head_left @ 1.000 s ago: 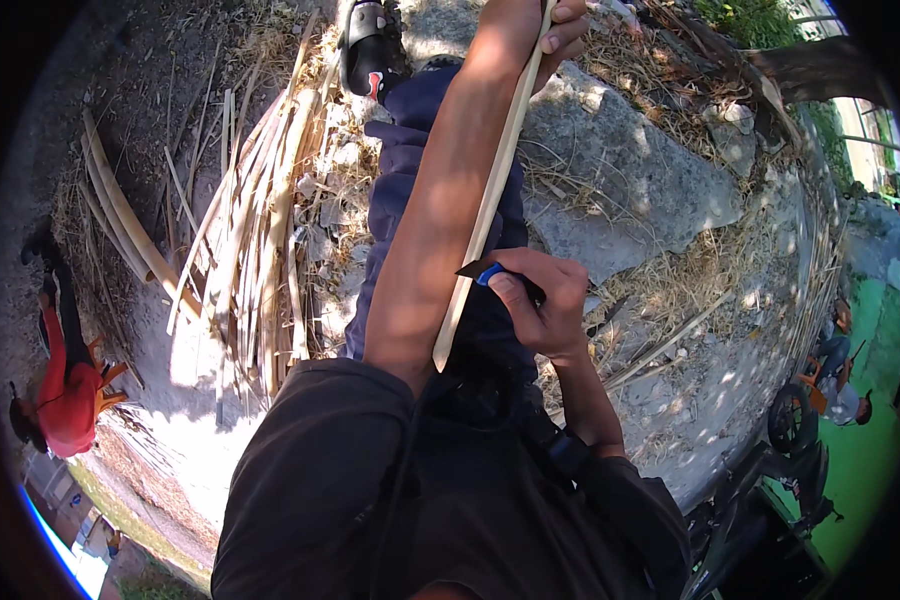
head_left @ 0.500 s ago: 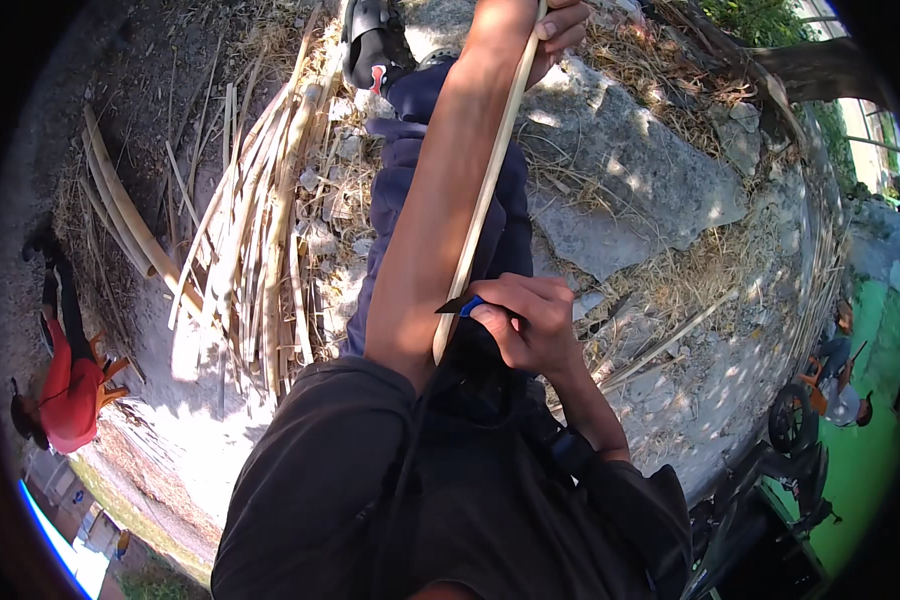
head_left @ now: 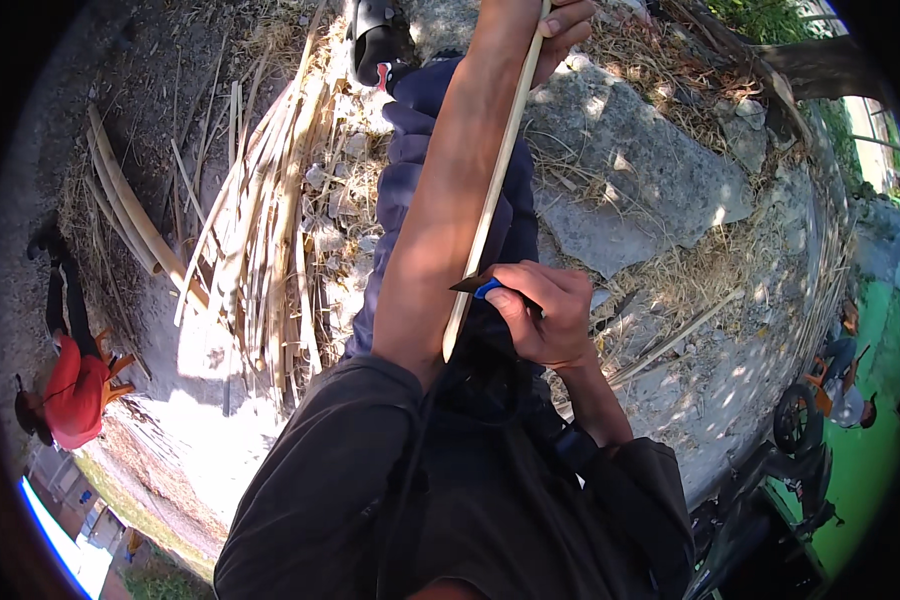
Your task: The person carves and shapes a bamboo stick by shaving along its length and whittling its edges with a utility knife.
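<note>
A long, pale strip of split bamboo [head_left: 497, 185] runs along my outstretched left forearm, its pointed near end close to my chest. At the top edge my left hand [head_left: 567, 32] is closed around the far part of the strip; some of that hand is cut off by the frame. My right hand [head_left: 550, 312] grips a small knife [head_left: 491, 287] with a blue handle. Its dark blade points left and lies across the strip, a little above the pointed end. Whether the edge bites into the bamboo I cannot tell.
Several bamboo strips [head_left: 260, 220] lie piled left of my legs, with thicker split pieces [head_left: 130, 205] beyond. A large flat rock [head_left: 640, 165] is at right amid dry straw. Another person in red [head_left: 75, 395] sits far left; one sits far right near a motorcycle [head_left: 795, 440].
My right hand and the knife have moved slightly up and right, away from my chest. The strip's near end has shifted slightly right and up. Both hands keep their hold.
</note>
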Tool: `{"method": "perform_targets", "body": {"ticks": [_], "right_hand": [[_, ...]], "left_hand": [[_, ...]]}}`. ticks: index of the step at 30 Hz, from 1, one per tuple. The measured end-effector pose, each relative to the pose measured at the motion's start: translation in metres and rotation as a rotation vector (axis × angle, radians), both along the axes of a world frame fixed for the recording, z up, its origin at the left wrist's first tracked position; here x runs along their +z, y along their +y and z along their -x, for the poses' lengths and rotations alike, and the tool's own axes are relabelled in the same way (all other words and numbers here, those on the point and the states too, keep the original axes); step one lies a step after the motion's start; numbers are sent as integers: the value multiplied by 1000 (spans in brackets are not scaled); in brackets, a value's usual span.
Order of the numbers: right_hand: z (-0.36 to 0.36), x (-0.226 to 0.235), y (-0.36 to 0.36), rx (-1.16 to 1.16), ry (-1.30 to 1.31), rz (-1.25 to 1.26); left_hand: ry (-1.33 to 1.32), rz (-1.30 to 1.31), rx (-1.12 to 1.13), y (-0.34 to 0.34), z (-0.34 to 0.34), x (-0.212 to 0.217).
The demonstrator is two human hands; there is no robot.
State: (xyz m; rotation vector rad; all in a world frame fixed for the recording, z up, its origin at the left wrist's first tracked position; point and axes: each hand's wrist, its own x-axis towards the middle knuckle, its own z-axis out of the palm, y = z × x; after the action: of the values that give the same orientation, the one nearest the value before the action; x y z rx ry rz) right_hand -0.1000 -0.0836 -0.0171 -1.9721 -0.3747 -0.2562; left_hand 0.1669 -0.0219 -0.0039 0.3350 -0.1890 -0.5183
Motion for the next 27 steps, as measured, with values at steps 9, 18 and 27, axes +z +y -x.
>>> {"method": "perform_targets", "body": {"ticks": [9, 18, 27], "right_hand": [[9, 4, 0, 80, 140, -31], [9, 11, 8, -13, 72, -38], [9, 11, 6, 7, 78, 14]], "left_hand": [[-13, 50, -15, 1, 1, 0], [-23, 21, 14, 0, -2, -1], [40, 90, 8, 4, 3, 4]]}}
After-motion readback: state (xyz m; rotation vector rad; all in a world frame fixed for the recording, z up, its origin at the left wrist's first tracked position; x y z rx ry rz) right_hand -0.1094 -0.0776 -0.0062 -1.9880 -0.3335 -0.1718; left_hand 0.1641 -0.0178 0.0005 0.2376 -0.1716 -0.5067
